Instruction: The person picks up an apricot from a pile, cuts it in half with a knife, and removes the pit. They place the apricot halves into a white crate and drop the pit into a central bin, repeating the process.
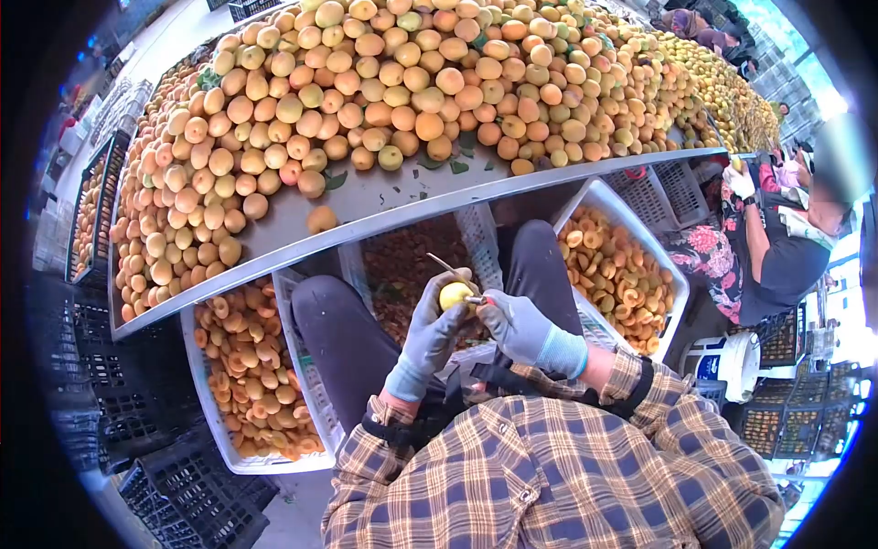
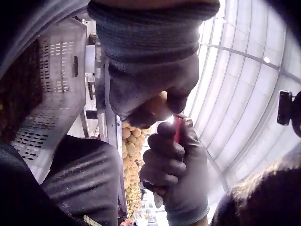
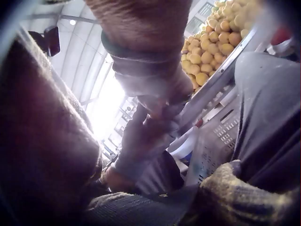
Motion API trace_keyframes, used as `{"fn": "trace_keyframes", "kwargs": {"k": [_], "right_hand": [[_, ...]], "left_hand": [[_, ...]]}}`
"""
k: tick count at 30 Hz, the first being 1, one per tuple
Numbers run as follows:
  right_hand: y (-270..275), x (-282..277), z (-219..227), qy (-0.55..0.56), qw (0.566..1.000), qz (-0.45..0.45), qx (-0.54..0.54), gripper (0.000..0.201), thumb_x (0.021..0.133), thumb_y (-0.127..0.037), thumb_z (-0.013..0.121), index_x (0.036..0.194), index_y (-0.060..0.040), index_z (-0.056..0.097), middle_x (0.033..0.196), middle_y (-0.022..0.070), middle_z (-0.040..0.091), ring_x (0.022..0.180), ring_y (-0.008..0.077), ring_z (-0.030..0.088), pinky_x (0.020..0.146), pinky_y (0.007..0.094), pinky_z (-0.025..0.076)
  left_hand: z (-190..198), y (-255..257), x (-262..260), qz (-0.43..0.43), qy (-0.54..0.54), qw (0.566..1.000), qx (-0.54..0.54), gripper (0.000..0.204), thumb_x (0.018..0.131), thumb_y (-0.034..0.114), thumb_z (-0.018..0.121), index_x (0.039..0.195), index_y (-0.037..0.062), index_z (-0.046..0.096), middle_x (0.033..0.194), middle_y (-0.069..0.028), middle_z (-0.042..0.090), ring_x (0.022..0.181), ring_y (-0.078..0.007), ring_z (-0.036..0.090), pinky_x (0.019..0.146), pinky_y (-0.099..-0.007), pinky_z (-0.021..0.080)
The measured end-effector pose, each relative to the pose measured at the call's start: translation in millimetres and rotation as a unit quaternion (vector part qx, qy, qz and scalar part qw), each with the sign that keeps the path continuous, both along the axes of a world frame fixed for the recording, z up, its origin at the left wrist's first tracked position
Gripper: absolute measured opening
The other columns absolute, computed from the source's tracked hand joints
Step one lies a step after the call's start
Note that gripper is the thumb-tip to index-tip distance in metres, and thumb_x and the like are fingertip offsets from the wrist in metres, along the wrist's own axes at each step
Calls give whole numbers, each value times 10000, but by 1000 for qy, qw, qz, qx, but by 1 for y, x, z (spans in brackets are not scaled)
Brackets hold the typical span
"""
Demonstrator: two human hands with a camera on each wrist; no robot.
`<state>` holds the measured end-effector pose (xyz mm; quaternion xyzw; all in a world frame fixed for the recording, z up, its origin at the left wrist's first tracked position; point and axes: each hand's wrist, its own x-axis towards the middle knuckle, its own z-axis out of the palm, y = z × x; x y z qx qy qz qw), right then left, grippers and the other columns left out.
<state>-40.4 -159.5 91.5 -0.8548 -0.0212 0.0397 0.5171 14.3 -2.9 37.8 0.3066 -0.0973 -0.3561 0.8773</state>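
Observation:
In the head view, my gloved left hand (image 1: 428, 334) holds a yellow apricot (image 1: 455, 295) between thumb and fingers, in front of my lap. A thin pointed strip (image 1: 443, 263) sticks out above that hand. Close on the right, my gloved right hand (image 1: 530, 334) grips a red-handled tool (image 1: 488, 300), its narrow metal end at the apricot's side. From the left wrist, the red handle (image 2: 178, 129) shows inside the curled right fingers, just below the apricot (image 2: 161, 106). In the right wrist view the gloves overlap and hide most of the work.
A metal table (image 1: 402, 207) heaped with apricots (image 1: 366, 101) stands ahead. White crates of halved apricots stand left (image 1: 212, 416) and right (image 1: 679, 274); another crate (image 1: 480, 245) with brown bits lies between my knees. Black crates (image 1: 187, 503) sit lower left. Another person (image 1: 786, 247) sits at right.

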Motion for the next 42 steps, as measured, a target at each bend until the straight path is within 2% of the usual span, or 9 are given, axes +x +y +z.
{"fn": "trace_keyframes", "kwargs": {"k": [5, 9, 12, 23, 25, 28, 29, 34, 42], "right_hand": [[3, -1, -10, 27, 997, -17, -67, 233, 939, -245, 506, 884, -19, 499, 695, 230, 553, 741, 451, 554, 546, 411, 424], [8, 6, -35, 32, 996, -33, 81, 306, 957, -293, 491, 877, 0, 534, 684, 154, 562, 620, 173, 514, 592, 336, 432], [5, 9, -36, 1, 1000, -2, -1, 284, 948, -295, 485, 883, -20, 519, 711, 187, 601, 650, 354, 602, 581, 390, 456], [-13, 41, -36, -69, 926, 19, -370, 215, 834, -266, 566, 895, -69, 504, 658, 152, 631, 621, 356, 637, 517, 478, 479], [-23, 37, -41, -91, 932, -25, -350, 233, 876, -301, 549, 892, -70, 526, 679, 148, 640, 631, 343, 639, 530, 440, 491], [-24, 17, -54, 104, 956, -117, 247, 287, 956, -318, 494, 898, -45, 558, 684, 140, 592, 644, 167, 591, 592, 317, 464], [-17, 2, -39, 70, 978, -69, 185, 284, 962, -297, 491, 907, -23, 541, 672, 128, 543, 672, 117, 540, 584, 319, 437], [0, -19, -36, 0, 999, -29, 26, 386, 955, -397, 452, 875, -22, 501, 685, 226, 569, 678, 446, 560, 535, 438, 433], [11, -15, -39, 17, 998, -21, -54, 398, 939, -412, 464, 897, -19, 515, 720, 230, 597, 711, 431, 588, 572, 478, 453]], "left_hand": [[-12, -3, -1, 47, -128, 982, 129, 419, 886, 210, 618, 1226, 46, 436, 1203, -54, 480, 1012, -109, 501, 866, -233, 445], [-23, -2, 2, 73, -146, 975, 148, 448, 893, 214, 619, 1244, 4, 437, 1080, -58, 545, 992, -114, 535, 894, -251, 446], [1, 4, 3, 25, -28, 993, 115, 400, 940, 253, 531, 1254, 19, 449, 1079, -52, 545, 1002, -119, 531, 875, -248, 453], [-40, -11, 8, 156, 48, 980, 115, 375, 912, 199, 582, 1240, 63, 463, 1029, -89, 590, 833, -195, 614, 685, -302, 507], [-38, -6, 5, 177, 50, 980, 73, 362, 923, 210, 562, 1238, 56, 471, 1024, -99, 594, 868, -216, 613, 741, -322, 505], [-20, -3, 2, 160, 98, 982, -17, 385, 929, 222, 545, 1255, 32, 466, 1089, -139, 592, 976, -254, 589, 891, -370, 467], [-19, -4, 2, 140, 136, 978, -72, 397, 931, 227, 539, 1263, 25, 461, 1115, -154, 588, 1011, -267, 578, 941, -391, 448], [-17, -9, 1, 62, 164, 971, -163, 478, 918, 257, 562, 1299, 12, 408, 1183, -154, 553, 1124, -291, 522, 1036, -415, 361], [-12, -6, -6, 64, 159, 975, -143, 480, 938, 308, 522, 1296, 11, 404, 1192, -147, 544, 1111, -275, 535, 1023, -400, 376]]}}
